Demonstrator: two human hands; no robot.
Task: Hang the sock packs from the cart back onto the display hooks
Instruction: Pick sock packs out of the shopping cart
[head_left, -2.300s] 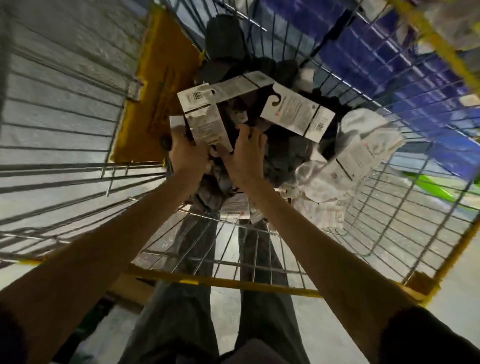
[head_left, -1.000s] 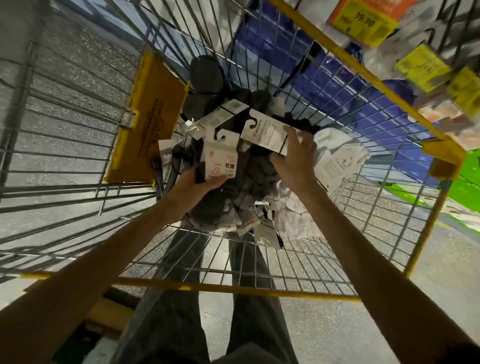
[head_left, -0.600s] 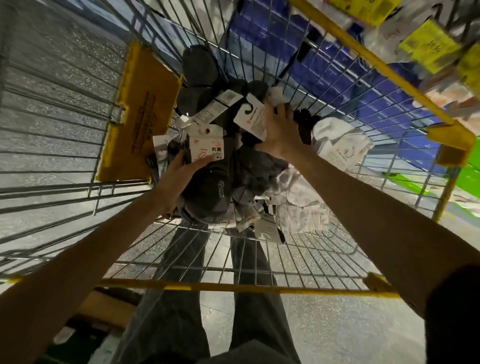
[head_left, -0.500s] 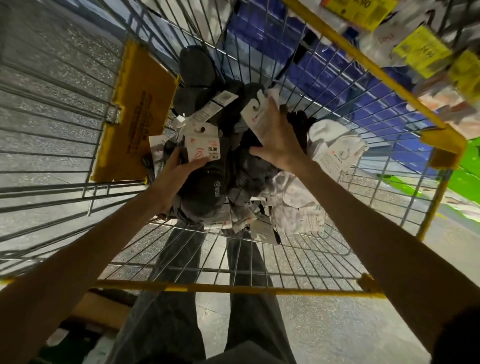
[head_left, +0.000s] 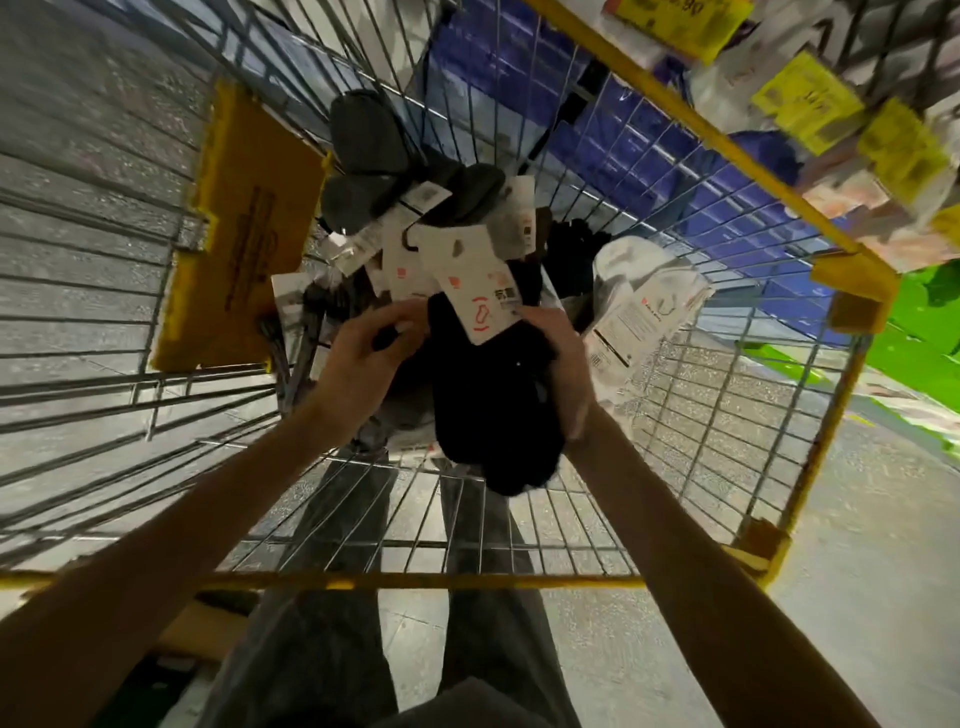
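Note:
Both my hands are inside the yellow-framed wire cart (head_left: 441, 579). My right hand (head_left: 563, 364) grips a black sock pack (head_left: 493, 405) with a white card label, lifted above the pile. My left hand (head_left: 363, 358) pinches the same bundle at its left edge, under more white card labels (head_left: 410, 260). Grey sock packs (head_left: 363, 140) lie at the far end of the cart, and a white sock pack (head_left: 639, 301) leans against the right wall.
A yellow plastic flap (head_left: 249, 228) stands at the cart's left end. Hanging goods with yellow price tags (head_left: 810, 101) fill the top right. Blue shelving shows through the far mesh, a green floor patch (head_left: 914, 338) at right. My legs stand below the cart.
My right hand has come back from the far labels and taken hold of the black sock pack, lifting it toward me. My left hand shifted right to the same bundle.

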